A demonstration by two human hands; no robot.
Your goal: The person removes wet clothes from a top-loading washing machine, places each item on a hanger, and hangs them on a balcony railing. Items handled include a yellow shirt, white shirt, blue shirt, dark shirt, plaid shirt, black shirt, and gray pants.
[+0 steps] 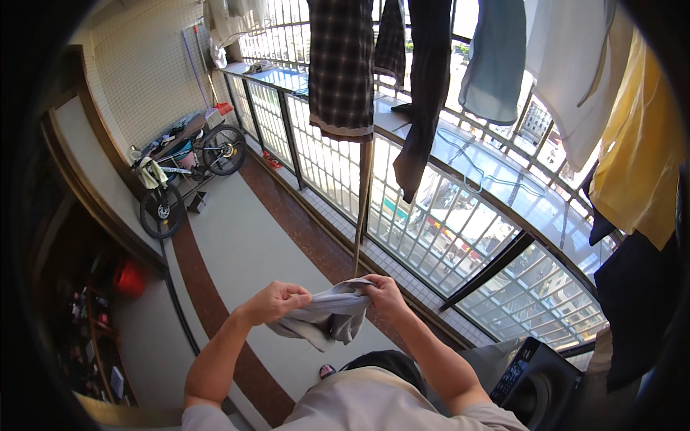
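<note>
A grey cloth garment (pixel 334 312) is stretched between my two hands in front of my body, its lower part hanging in loose folds. My left hand (pixel 276 301) pinches its left edge between thumb and fingers. At the opposite edge my right hand (pixel 384 295) grips the fabric. Above and beyond my hands hang dark plaid trousers (pixel 340 70), a black garment (pixel 428 97), a grey-blue garment (pixel 494 64), a white garment (pixel 571 81) and a yellow garment (pixel 639 145). Pale blue wire hangers (pixel 480 180) lie on the ledge.
A bicycle (pixel 186 161) stands by the far wall, near a red dustpan (pixel 223 108) and broom handles. A barred railing (pixel 323 156) runs along the right. A black appliance (pixel 531 382) stands at lower right. Through the left doorway are a red container (pixel 129 278) and shelves (pixel 99 334).
</note>
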